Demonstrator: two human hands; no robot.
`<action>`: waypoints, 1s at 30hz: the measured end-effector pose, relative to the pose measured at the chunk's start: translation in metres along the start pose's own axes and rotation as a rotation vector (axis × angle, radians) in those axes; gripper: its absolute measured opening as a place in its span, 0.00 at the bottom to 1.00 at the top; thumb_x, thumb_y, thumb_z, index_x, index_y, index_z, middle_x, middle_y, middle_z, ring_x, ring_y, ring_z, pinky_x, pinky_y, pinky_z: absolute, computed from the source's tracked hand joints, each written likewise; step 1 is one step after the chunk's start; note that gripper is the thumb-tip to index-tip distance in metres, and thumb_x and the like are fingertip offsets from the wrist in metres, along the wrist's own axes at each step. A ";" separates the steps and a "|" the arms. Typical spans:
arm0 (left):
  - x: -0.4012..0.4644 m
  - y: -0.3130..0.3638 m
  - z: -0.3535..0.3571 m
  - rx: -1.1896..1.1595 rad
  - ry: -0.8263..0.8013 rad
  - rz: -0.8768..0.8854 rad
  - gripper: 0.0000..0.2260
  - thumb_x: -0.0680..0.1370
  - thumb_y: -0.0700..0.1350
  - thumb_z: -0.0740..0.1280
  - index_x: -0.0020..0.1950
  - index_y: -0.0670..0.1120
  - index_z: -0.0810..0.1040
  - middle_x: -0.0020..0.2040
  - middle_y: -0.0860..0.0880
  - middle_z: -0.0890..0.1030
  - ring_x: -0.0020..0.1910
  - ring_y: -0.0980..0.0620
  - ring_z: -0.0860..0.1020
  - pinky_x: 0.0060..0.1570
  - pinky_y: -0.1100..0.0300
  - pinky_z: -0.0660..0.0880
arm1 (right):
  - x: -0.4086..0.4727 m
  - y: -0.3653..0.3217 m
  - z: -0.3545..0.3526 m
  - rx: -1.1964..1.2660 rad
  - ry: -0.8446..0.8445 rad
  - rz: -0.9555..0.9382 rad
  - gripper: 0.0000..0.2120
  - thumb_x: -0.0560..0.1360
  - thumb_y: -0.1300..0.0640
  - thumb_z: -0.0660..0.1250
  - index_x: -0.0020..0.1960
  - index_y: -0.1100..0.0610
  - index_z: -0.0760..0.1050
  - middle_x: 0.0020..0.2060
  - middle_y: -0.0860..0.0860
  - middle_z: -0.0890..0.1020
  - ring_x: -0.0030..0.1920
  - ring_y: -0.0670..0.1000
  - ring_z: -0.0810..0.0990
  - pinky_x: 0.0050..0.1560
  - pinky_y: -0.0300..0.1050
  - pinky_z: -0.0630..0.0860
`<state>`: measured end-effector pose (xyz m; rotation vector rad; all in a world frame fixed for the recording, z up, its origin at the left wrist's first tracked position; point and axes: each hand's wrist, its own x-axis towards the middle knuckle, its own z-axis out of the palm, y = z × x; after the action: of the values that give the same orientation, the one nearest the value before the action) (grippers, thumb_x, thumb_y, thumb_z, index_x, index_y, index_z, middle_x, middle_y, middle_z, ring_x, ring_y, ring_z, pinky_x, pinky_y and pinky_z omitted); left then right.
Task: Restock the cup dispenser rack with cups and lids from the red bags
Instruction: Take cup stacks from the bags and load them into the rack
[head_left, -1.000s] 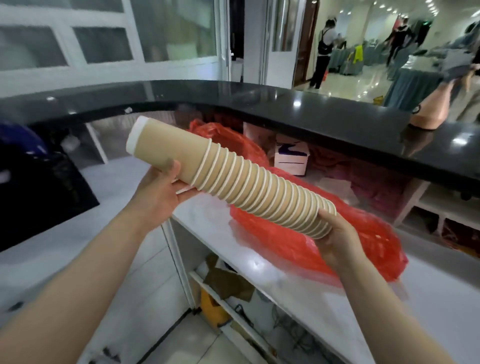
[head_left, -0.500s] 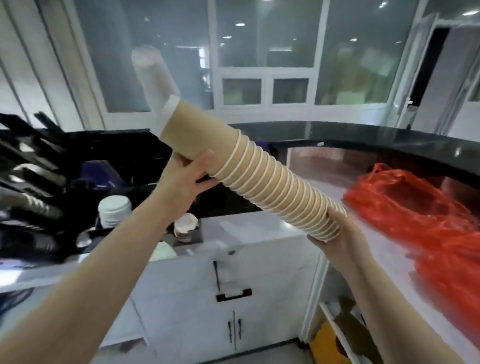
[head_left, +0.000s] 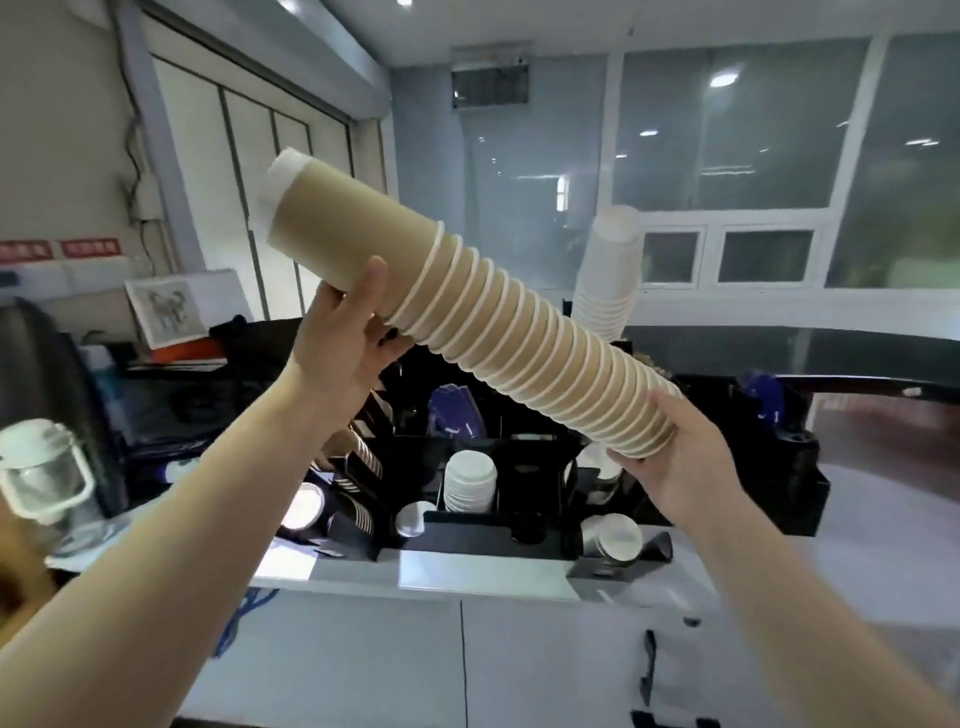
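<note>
The left hand curled its fingers and thumb round the upper part of a long tan sleeve of nested paper cups, while the right hand cupped its lower end, held slanting above the black cup dispenser rack holding stacked white lids

Your left hand and right hand hold a tilted stack of brown cups above the black rack on the counter.
</note>
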<state>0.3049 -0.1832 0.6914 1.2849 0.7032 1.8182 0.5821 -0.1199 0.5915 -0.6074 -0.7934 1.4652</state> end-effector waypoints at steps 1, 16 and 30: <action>0.009 0.005 -0.007 -0.023 0.010 0.006 0.28 0.71 0.55 0.68 0.69 0.48 0.67 0.58 0.50 0.79 0.57 0.49 0.79 0.56 0.44 0.77 | 0.011 0.002 0.015 0.016 -0.010 0.003 0.17 0.81 0.55 0.58 0.69 0.55 0.69 0.63 0.53 0.78 0.62 0.56 0.77 0.64 0.58 0.71; 0.130 0.039 -0.099 0.085 0.235 0.226 0.23 0.68 0.55 0.71 0.61 0.55 0.72 0.58 0.53 0.79 0.53 0.52 0.82 0.49 0.46 0.79 | 0.184 0.059 0.179 -0.188 -0.054 -0.069 0.07 0.80 0.57 0.62 0.51 0.50 0.79 0.48 0.47 0.83 0.49 0.48 0.81 0.42 0.46 0.78; 0.198 0.040 -0.208 0.333 0.239 0.277 0.37 0.61 0.56 0.74 0.68 0.49 0.68 0.64 0.48 0.77 0.62 0.48 0.76 0.59 0.42 0.74 | 0.284 0.150 0.279 -0.647 -0.146 -0.034 0.07 0.75 0.62 0.65 0.48 0.65 0.77 0.45 0.67 0.79 0.62 0.57 0.65 0.57 0.53 0.77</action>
<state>0.0624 -0.0374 0.7541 1.4484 1.0349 2.1705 0.2540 0.1374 0.6756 -0.9682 -1.4055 1.2188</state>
